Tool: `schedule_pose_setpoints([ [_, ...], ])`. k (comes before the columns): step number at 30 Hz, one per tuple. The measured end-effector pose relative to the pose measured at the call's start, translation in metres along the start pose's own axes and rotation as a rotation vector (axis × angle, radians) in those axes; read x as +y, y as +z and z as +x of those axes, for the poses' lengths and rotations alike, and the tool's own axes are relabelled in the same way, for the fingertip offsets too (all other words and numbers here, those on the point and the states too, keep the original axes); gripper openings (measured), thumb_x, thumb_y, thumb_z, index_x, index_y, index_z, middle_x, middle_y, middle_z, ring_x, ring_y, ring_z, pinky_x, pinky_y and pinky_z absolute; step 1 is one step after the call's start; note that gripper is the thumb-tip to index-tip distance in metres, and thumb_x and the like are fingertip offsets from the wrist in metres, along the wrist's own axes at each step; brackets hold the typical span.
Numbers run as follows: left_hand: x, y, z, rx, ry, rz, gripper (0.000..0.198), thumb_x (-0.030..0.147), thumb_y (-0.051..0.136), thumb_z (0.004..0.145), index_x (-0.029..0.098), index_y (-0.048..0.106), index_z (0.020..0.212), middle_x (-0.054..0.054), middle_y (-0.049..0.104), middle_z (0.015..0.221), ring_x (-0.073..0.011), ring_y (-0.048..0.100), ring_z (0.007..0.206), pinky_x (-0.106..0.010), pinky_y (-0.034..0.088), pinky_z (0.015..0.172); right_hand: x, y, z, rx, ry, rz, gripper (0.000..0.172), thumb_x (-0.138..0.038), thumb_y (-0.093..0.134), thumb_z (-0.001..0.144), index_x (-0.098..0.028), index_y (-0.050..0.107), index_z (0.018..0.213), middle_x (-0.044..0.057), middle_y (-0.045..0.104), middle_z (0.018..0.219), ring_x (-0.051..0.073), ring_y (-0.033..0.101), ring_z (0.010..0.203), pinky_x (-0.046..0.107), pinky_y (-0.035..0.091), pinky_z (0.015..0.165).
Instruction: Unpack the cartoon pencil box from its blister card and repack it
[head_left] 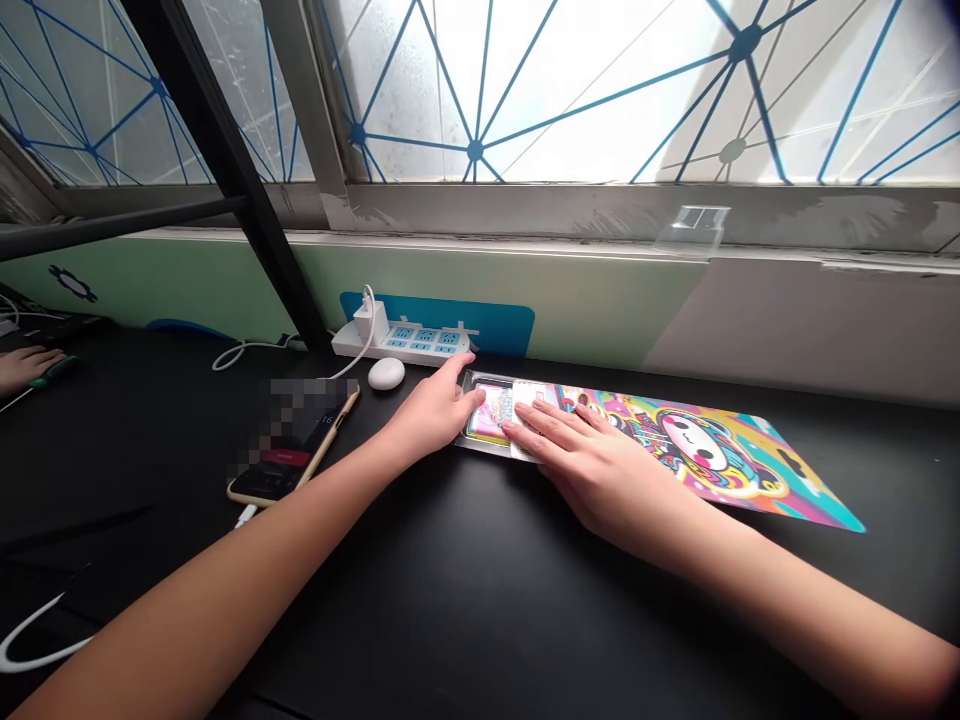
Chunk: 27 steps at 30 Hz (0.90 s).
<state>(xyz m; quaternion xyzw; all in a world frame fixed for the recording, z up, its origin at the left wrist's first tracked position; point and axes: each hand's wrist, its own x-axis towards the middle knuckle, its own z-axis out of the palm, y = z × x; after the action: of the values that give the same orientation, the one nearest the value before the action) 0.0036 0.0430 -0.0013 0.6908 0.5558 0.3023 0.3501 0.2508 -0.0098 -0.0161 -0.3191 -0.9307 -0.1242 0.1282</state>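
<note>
My left hand rests at the left end of a clear plastic case with a colourful printed insert. Its thumb touches the case's left part, and another finger stretches apart from it toward the back edge. My right hand lies palm down with its fingers extended over a white card and the neighbouring part of a bright cartoon-printed mat. The right hand covers part of the card and mat. How the case, card and mat overlap is partly hidden.
On the black desk, a phone with a pencil-like stick lies left. Behind are a white round case and power strip. A black metal post stands back left. Another person's hand holds a green-handled tool.
</note>
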Motion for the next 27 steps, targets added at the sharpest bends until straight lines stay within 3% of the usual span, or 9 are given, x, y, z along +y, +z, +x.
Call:
schedule_pose_setpoints([
  [9, 0.003, -0.005, -0.002, -0.037, 0.008, 0.071, 0.064, 0.039, 0.062, 0.096, 0.025, 0.043, 0.155, 0.004, 0.053, 0.062, -0.0165, 0.050, 0.054, -0.025, 0.034, 0.051, 0.029, -0.010, -0.064, 0.042, 0.101, 0.058, 0.072, 0.000, 0.040, 0.096, -0.031, 0.036, 0.161, 0.009, 0.050, 0.159, 0.030, 0.048, 0.145, 0.059, 0.046, 0.113],
  [13, 0.000, -0.012, 0.004, -0.056, 0.025, 0.129, 0.062, 0.041, 0.061, 0.097, 0.030, 0.045, 0.155, 0.004, 0.058, 0.066, -0.0164, 0.053, 0.056, -0.025, 0.036, 0.052, 0.042, -0.018, -0.091, 0.049, 0.135, 0.051, 0.068, -0.005, 0.041, 0.100, -0.034, 0.036, 0.161, 0.007, 0.052, 0.158, 0.030, 0.050, 0.144, 0.057, 0.048, 0.113],
  [16, -0.001, -0.024, 0.008, -0.071, 0.007, 0.199, 0.057, 0.046, 0.060, 0.096, 0.028, 0.053, 0.150, 0.000, 0.066, 0.074, -0.0192, 0.061, 0.065, -0.026, 0.041, 0.056, 0.045, -0.021, -0.096, 0.046, 0.124, 0.040, 0.067, -0.005, 0.044, 0.099, -0.034, 0.038, 0.160, 0.007, 0.053, 0.157, 0.030, 0.051, 0.143, 0.056, 0.050, 0.112],
  [19, 0.005, -0.034, 0.005, -0.119, -0.035, 0.394, 0.050, 0.049, 0.053, 0.100, 0.031, 0.059, 0.146, -0.005, 0.075, 0.098, -0.0255, 0.069, 0.086, -0.029, 0.048, 0.068, 0.041, -0.021, -0.092, 0.040, 0.100, 0.022, 0.070, 0.000, 0.044, 0.096, -0.031, 0.042, 0.158, 0.008, 0.053, 0.157, 0.031, 0.051, 0.143, 0.055, 0.050, 0.112],
  [22, 0.019, -0.030, -0.008, 0.033, -0.023, 0.796, 0.046, 0.050, 0.042, 0.104, 0.035, 0.064, 0.141, -0.010, 0.074, 0.115, -0.0344, 0.070, 0.099, -0.040, 0.052, 0.077, 0.035, -0.020, -0.088, 0.048, 0.081, -0.001, 0.070, 0.004, 0.043, 0.094, -0.027, 0.046, 0.156, 0.009, 0.053, 0.157, 0.030, 0.048, 0.145, 0.053, 0.049, 0.113],
  [24, 0.027, -0.019, -0.018, 0.121, 0.072, 0.977, 0.046, 0.051, 0.040, 0.105, 0.028, 0.073, 0.129, -0.016, 0.072, 0.112, -0.0375, 0.069, 0.098, -0.044, 0.054, 0.075, 0.033, -0.019, -0.087, 0.050, 0.077, -0.010, 0.066, 0.004, 0.044, 0.094, -0.024, 0.049, 0.154, 0.010, 0.054, 0.156, 0.031, 0.047, 0.146, 0.054, 0.048, 0.114],
  [27, 0.032, 0.004, -0.028, 0.150, 0.440, 0.969, 0.048, 0.049, 0.048, 0.104, 0.019, 0.067, 0.137, -0.019, 0.065, 0.131, -0.0371, 0.061, 0.121, -0.048, 0.052, 0.095, 0.033, -0.022, -0.087, 0.041, 0.048, -0.010, 0.060, 0.002, 0.045, 0.097, -0.021, 0.052, 0.152, 0.012, 0.056, 0.153, 0.032, 0.048, 0.145, 0.056, 0.047, 0.115],
])
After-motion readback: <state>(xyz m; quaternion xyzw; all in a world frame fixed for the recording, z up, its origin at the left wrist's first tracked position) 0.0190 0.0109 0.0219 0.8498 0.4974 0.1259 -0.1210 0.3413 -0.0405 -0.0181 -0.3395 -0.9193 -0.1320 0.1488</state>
